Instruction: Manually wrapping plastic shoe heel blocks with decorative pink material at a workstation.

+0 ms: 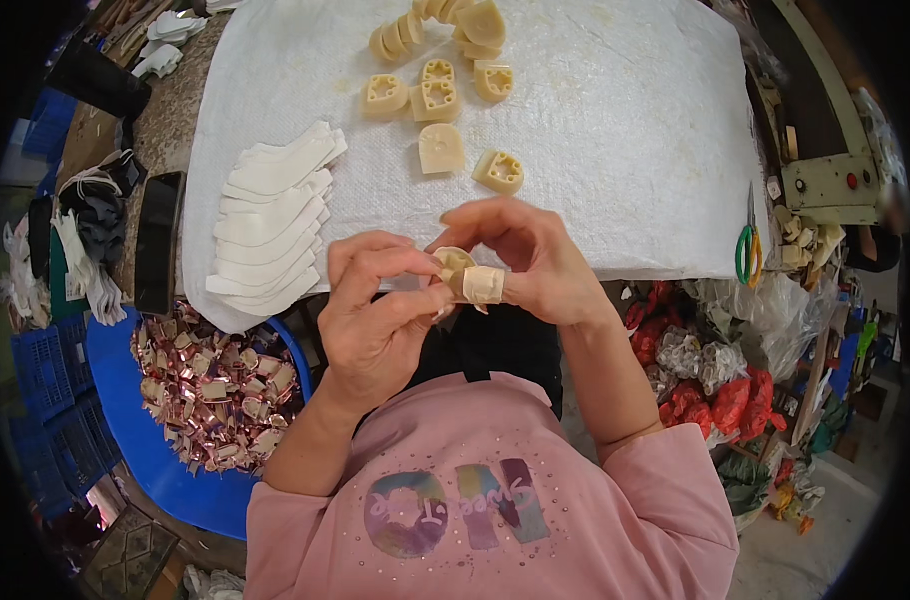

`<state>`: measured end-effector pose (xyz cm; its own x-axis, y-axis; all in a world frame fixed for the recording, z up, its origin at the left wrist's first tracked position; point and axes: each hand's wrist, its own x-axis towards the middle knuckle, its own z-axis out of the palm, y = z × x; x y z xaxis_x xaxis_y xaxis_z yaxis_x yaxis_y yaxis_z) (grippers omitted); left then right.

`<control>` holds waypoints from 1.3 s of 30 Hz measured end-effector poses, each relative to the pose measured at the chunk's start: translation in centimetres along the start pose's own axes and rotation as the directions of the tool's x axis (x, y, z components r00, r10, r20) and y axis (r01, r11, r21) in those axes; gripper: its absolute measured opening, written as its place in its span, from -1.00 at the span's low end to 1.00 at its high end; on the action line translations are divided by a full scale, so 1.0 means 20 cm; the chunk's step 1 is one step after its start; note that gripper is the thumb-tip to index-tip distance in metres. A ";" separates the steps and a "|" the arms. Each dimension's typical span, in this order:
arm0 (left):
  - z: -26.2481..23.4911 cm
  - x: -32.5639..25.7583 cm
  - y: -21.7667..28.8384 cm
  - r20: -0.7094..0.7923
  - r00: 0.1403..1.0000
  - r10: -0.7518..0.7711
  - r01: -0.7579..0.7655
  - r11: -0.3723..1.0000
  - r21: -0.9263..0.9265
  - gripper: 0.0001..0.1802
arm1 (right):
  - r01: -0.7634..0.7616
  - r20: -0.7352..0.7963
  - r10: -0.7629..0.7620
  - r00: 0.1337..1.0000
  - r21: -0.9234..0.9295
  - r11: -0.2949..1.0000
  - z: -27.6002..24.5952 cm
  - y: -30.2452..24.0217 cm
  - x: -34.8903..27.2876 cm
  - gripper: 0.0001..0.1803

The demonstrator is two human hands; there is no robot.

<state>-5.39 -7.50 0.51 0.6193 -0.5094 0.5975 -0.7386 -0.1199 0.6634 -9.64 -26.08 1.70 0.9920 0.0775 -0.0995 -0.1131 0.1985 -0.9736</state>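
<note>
Both hands meet in front of my body, just off the table's near edge. My left hand (375, 305) pinches a small beige D-shaped block, which looks like a shoe heel (455, 265), between thumb and fingers. From the other side, my right hand (545, 262) grips the same heel with its fingers curled over it. A pale band of tape (483, 284) wraps the right thumb. Fingers hide much of the heel. Beyond the hands lie a hollow-sided heel (500, 172) and a smooth one (441, 149). Overlapping white curved pieces (273, 220) are fanned out at left.
More beige heels (437, 98) stand farther back on the white woven sheet (615, 130). Green-and-orange-handled scissors (749, 250) lie at the right edge. A phone (161, 240) rests left. Below it, a blue basin (125, 400) holds shiny pinkish pieces (215, 390). Red bags (715, 400) sit lower right.
</note>
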 end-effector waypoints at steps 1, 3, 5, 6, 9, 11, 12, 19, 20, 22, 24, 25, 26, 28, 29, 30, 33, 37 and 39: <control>0.01 -0.01 0.00 0.002 0.999 -0.052 0.052 0.986 -0.159 -0.84 | 0.000 -0.005 0.000 1.000 0.001 1.000 0.00 0.01 0.00 -0.59; 0.02 -0.01 0.00 0.018 0.995 -0.102 0.102 0.944 -0.315 -0.77 | 0.369 -0.005 -0.385 0.923 -0.276 0.888 0.00 0.04 0.01 -0.56; 0.01 0.00 0.00 0.122 0.938 -0.324 0.344 0.845 -0.409 -0.34 | 0.420 -0.008 -0.460 0.888 -0.394 0.817 -0.02 0.05 0.00 -0.56; 0.00 0.00 0.00 0.170 0.888 -0.428 0.457 0.776 -0.434 -0.10 | 0.469 0.016 -0.532 0.846 -0.497 0.730 -0.02 0.05 0.01 -0.55; 0.03 -0.03 0.00 0.517 0.745 -0.420 0.658 0.341 -0.672 -0.17 | 0.429 0.001 -0.478 0.878 -0.443 0.787 0.07 0.03 -0.02 -0.54; 0.04 -0.01 0.04 0.506 0.732 -0.455 0.656 0.273 -0.703 -0.25 | 0.490 -0.029 -0.536 0.844 -0.367 0.791 0.08 0.10 -0.02 -0.51; 0.04 0.00 0.05 0.498 0.717 -0.487 0.649 0.205 -0.733 -0.33 | 0.456 -0.021 -0.494 0.869 -0.351 0.817 0.08 0.11 -0.03 -0.50; 0.10 -0.07 0.06 0.278 0.777 -0.565 0.568 0.439 -0.696 -0.41 | 0.421 -0.045 -0.499 0.865 -0.473 0.774 0.15 0.12 -0.06 -0.58; 0.10 -0.07 0.06 0.285 0.777 -0.561 0.570 0.436 -0.697 -0.41 | 0.432 -0.038 -0.476 0.879 -0.362 0.826 0.12 0.13 -0.05 -0.61; 0.08 -0.07 0.04 0.368 0.806 -0.464 0.549 0.353 -0.758 -0.26 | 0.177 -0.048 -0.182 0.982 -0.080 0.981 0.11 0.08 -0.04 -0.73; 0.10 -0.05 0.07 0.343 0.819 -0.459 0.541 0.421 -0.728 -0.21 | 0.043 -0.029 -0.040 0.999 0.121 0.992 0.11 0.04 -0.01 -0.76; 0.12 -0.03 0.09 0.310 0.834 -0.457 0.527 0.491 -0.694 -0.15 | -0.071 0.008 0.071 0.997 0.161 0.984 0.11 0.03 0.01 -0.80; 0.15 -0.01 0.11 0.227 0.861 -0.454 0.469 0.539 -0.700 -0.15 | -0.185 0.049 0.179 0.983 0.197 0.963 0.11 0.02 0.02 -0.81; 0.15 -0.01 0.13 0.203 0.890 -0.408 0.429 0.602 -0.674 -0.17 | -0.129 0.070 0.116 0.991 0.224 0.966 0.11 0.06 0.01 -0.84; 0.15 -0.01 0.14 0.178 0.916 -0.359 0.384 0.661 -0.644 -0.19 | -0.073 0.092 0.051 0.994 0.251 0.965 0.11 0.07 0.01 -0.85; 0.17 -0.01 0.13 0.125 0.926 -0.355 0.348 0.679 -0.647 -0.23 | -0.044 0.123 0.013 0.992 0.254 0.966 0.12 0.06 0.01 -0.81; 0.17 -0.06 0.13 0.098 0.925 -0.368 0.351 0.724 -0.594 -0.28 | 0.030 0.023 -0.033 0.999 0.115 0.993 0.17 0.10 -0.02 -0.82; 0.17 -0.03 0.11 -0.019 0.890 -0.456 0.382 0.767 -0.516 -0.30 | 0.380 0.006 -0.389 0.921 -0.227 0.897 0.20 0.18 -0.01 -0.73; 0.17 -0.01 0.10 -0.089 0.850 -0.519 0.399 0.745 -0.535 -0.44 | 0.270 -0.010 -0.275 0.962 -0.143 0.952 0.25 0.17 -0.04 -0.68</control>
<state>-7.84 -10.51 0.21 0.9336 -0.2951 0.2032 -0.1603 0.1633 0.9735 -11.06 -20.66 -0.47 0.9854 0.0106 0.1697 0.1686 0.0698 -0.9832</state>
